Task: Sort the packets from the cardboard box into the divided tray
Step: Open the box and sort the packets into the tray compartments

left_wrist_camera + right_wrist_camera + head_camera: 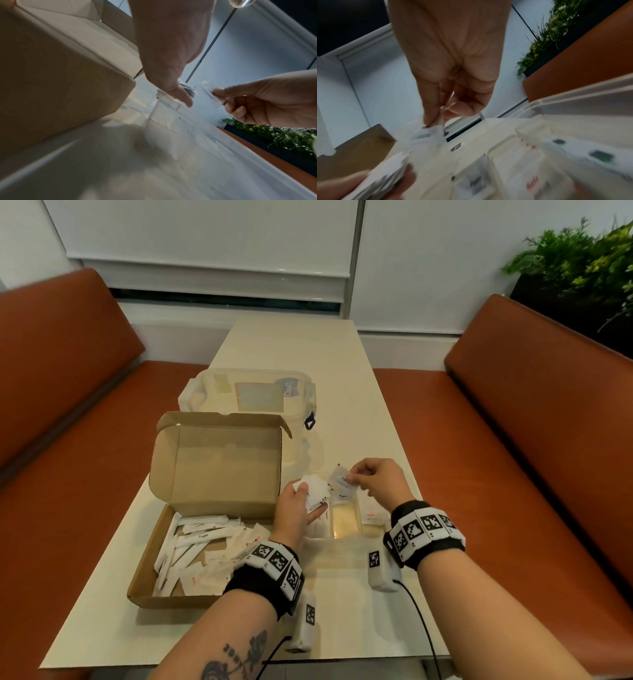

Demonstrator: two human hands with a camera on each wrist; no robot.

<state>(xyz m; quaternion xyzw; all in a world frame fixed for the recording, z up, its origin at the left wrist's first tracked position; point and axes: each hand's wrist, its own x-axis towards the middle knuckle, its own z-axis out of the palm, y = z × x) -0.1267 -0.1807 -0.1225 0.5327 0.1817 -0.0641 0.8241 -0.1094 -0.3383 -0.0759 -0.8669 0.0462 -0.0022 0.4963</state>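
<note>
Fingers (354, 475) of right hand (380, 481) pinch one packet (340, 477) by its edge; left hand (294, 508) grips a stack (317, 491). Light, limp, likely slippery.

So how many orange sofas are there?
2. One orange padded sofa stands left of the cream table, the other orange padded sofa right of it. None seems hidden.

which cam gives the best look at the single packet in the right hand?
Head view: the single packet faces the camera above the divided tray, pinched by the right hand, with its print visible though too small to read reliably. Left wrist view shows it nearly edge-on. Right wrist view shows it blurred below the fingers.
</note>
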